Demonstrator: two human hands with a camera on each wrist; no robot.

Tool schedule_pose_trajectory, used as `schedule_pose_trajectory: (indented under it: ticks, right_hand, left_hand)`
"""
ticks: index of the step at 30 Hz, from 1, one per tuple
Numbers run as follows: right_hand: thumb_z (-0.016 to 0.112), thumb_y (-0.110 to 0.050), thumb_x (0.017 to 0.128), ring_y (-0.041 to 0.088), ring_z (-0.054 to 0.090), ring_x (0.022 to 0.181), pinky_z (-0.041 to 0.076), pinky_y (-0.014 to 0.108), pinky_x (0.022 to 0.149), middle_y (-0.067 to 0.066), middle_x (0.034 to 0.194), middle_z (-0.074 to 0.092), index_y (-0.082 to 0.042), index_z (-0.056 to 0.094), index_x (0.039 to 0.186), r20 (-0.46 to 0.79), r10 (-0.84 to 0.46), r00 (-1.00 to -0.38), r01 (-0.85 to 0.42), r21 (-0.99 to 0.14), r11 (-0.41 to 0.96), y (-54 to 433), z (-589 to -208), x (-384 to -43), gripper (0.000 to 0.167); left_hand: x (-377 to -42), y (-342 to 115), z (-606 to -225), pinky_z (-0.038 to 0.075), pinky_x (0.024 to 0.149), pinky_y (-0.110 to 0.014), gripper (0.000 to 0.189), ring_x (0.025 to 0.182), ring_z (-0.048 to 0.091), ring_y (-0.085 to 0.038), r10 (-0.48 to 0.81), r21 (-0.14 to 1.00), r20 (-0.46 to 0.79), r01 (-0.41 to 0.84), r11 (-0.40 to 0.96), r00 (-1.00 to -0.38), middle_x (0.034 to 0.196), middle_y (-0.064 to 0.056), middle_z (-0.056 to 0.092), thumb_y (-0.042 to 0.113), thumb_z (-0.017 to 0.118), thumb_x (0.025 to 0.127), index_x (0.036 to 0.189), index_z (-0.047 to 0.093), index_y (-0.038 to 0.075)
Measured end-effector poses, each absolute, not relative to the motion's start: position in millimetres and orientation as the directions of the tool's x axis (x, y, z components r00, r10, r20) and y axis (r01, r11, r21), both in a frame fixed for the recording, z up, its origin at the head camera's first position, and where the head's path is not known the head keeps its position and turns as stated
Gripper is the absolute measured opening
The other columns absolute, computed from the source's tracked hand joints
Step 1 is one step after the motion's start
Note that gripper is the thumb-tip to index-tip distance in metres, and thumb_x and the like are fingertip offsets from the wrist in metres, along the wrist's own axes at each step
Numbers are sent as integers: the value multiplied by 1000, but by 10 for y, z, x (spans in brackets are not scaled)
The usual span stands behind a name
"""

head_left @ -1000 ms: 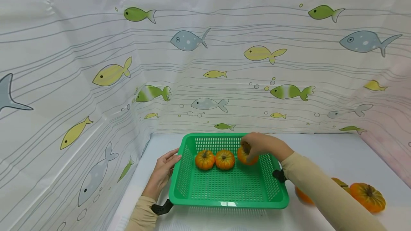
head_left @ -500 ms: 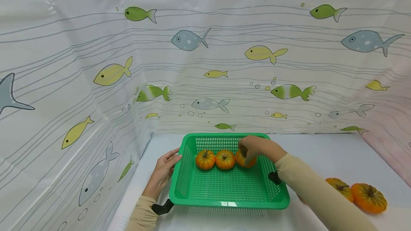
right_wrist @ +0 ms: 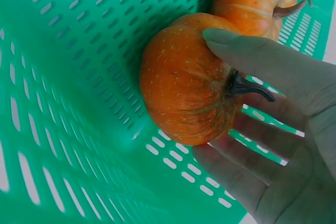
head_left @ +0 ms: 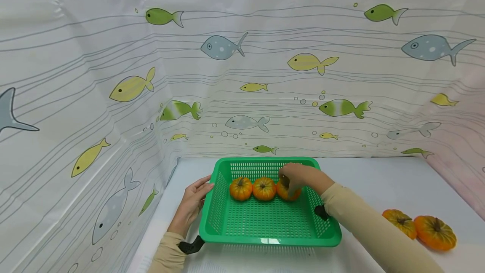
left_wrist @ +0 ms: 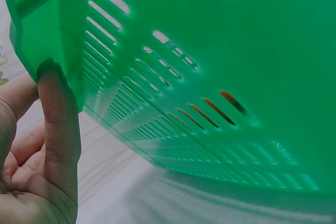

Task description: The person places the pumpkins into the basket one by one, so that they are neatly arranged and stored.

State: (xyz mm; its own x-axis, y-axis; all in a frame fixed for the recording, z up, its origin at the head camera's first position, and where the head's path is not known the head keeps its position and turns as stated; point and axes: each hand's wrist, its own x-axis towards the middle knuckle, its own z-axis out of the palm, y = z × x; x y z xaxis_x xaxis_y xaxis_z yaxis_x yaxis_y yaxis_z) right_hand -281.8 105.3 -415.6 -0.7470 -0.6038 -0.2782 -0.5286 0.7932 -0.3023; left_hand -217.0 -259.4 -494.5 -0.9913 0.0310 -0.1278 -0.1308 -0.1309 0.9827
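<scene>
A green plastic basket (head_left: 270, 240) stands on the white table, with three small orange pumpkins in a row along its far side. My right hand (head_left: 303, 177) is inside it and holds the rightmost pumpkin (right_wrist: 184, 82), thumb on one side and fingers on the other. That pumpkin sits on the basket floor by the middle pumpkin (head_left: 264, 189), its dark stem toward my palm. Left of these lies another pumpkin (head_left: 241, 189). My left hand (head_left: 192, 201) holds the basket's left rim, with fingertips partly hidden by the rim in the left wrist view.
On the table to the right, partly behind my right forearm, are two more pumpkins, one (head_left: 400, 222) beside the other (head_left: 435, 233). A fish-patterned sheet (head_left: 265, 96) rises behind the table and at its sides. Black straps circle both wrists.
My right hand has moved a little left with its pumpkin, closing the gap to the middle one. My left hand and the basket have stayed in place.
</scene>
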Motion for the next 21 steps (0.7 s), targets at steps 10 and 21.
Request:
schedule_pose_trajectory:
  ticks: [10, 21]
  right_hand:
    - [90, -10, 77, 25, 64, 106, 60, 43, 92, 12, 121, 71, 0, 69, 128, -277, -607, -745, -537, -291, 792, 1027, -4109, -2790, 56]
    - [90, -9, 76, 28, 65, 114, 59, 46, 97, 14, 131, 68, 0, 66, 134, -264, -603, -753, -512, -340, 789, 1074, -4093, -2793, 63]
  left_hand:
    - [-2159, -2590, -4936, 63, 71, -22, 55, 80, 73, -5, 22, 982, -132, -133, -131, -991, 95, 7, 71, 13, 68, 101, 151, 48, 4]
    - [-2162, -2590, -4932, 63, 71, -22, 55, 80, 73, -5, 28, 981, -135, -138, -138, -990, 94, 7, 71, 12, 67, 101, 152, 47, 3]
